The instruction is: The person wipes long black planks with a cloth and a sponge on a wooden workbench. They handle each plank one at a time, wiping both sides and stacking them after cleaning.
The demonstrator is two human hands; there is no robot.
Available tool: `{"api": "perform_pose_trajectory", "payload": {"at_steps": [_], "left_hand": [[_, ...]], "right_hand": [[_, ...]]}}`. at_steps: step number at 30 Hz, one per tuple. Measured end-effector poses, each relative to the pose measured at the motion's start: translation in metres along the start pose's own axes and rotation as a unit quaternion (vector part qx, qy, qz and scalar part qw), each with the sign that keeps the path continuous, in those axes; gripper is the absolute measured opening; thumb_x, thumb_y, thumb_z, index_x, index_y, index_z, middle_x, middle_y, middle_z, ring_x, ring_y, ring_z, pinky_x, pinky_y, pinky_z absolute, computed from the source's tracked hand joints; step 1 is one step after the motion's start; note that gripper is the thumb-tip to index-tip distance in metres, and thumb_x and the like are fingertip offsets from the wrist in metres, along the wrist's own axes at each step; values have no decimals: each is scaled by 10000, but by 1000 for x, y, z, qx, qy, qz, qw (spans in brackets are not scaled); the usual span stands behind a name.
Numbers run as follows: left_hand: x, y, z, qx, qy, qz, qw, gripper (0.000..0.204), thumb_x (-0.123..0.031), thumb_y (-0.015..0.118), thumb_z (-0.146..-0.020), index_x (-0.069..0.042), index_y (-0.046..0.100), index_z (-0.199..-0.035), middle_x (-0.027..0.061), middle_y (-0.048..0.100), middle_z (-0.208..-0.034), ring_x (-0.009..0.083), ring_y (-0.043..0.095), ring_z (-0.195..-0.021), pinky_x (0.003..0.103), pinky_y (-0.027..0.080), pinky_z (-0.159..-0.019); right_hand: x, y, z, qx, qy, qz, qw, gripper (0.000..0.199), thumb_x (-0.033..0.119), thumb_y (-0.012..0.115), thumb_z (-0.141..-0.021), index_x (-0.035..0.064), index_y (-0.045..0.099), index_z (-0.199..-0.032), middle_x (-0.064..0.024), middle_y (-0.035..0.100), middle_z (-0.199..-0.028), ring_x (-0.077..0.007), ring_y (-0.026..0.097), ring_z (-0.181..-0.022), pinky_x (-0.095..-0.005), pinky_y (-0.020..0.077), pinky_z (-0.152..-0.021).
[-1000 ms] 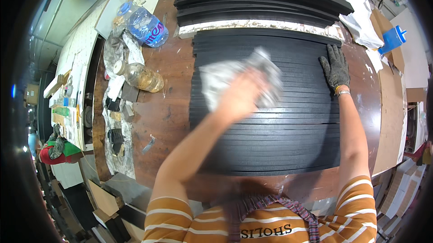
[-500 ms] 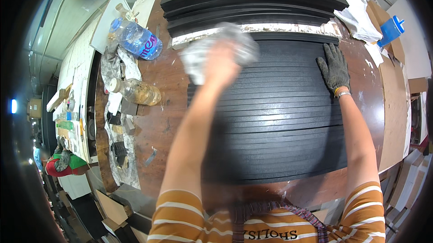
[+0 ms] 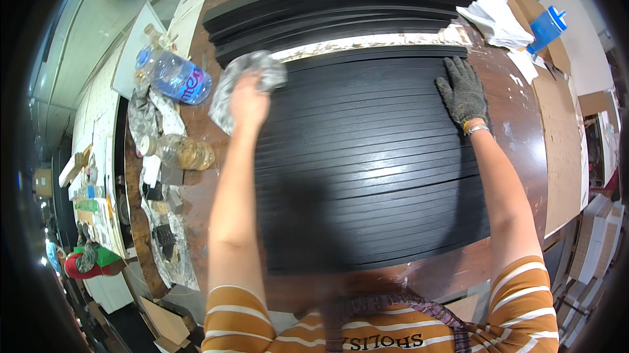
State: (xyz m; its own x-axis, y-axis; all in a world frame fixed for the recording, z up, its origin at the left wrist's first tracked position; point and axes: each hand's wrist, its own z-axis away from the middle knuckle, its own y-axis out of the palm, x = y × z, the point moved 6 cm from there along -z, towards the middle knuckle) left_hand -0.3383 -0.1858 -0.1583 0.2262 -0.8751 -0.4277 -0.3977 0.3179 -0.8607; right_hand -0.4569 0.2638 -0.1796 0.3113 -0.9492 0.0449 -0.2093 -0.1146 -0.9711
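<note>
I note left hand (image 3: 247, 101) gripping crumpled rag (image 3: 246, 78), now shifted to black slats' (image 3: 367, 156) far-left corner; gloved right hand (image 3: 462, 91) stays flat, fingers spread, bracing.

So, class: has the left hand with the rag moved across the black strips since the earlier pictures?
Yes. The left hand with the rag has swept from mid-panel to the far-left corner of the black strips.

Bright overhead light, fisheye-bent edges

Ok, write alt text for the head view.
A person's bare left hand presses a crumpled grey cloth on the far left corner of a bed of black strips, while the gloved right hand lies flat on them. Plastic bottles stand left.
</note>
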Motion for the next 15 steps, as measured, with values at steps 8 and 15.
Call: {"api": "perform_pose_trajectory", "payload": {"at_steps": [8,15], "left_hand": [[-143,91,65,42,289,-16,956,671,-226,738,-791,-150,523,-1422,185,462,-1485,335,390,-1426,592,285,-1163],[-80,46,57,83,215,-48,972,625,-212,719,-800,-80,560,-1390,216,494,-1468,352,440,-1383,496,338,-1147]], "right_hand": [[2,-2,1,1,15,-14,1000,601,468,538,-977,153,465,-1483,-101,399,-1574,-316,321,-1467,-471,245,-1204],[-4,0,3,-20,27,-45,998,582,448,563,-959,137,506,-1447,-99,427,-1556,-323,355,-1448,-458,266,-1195]]}}
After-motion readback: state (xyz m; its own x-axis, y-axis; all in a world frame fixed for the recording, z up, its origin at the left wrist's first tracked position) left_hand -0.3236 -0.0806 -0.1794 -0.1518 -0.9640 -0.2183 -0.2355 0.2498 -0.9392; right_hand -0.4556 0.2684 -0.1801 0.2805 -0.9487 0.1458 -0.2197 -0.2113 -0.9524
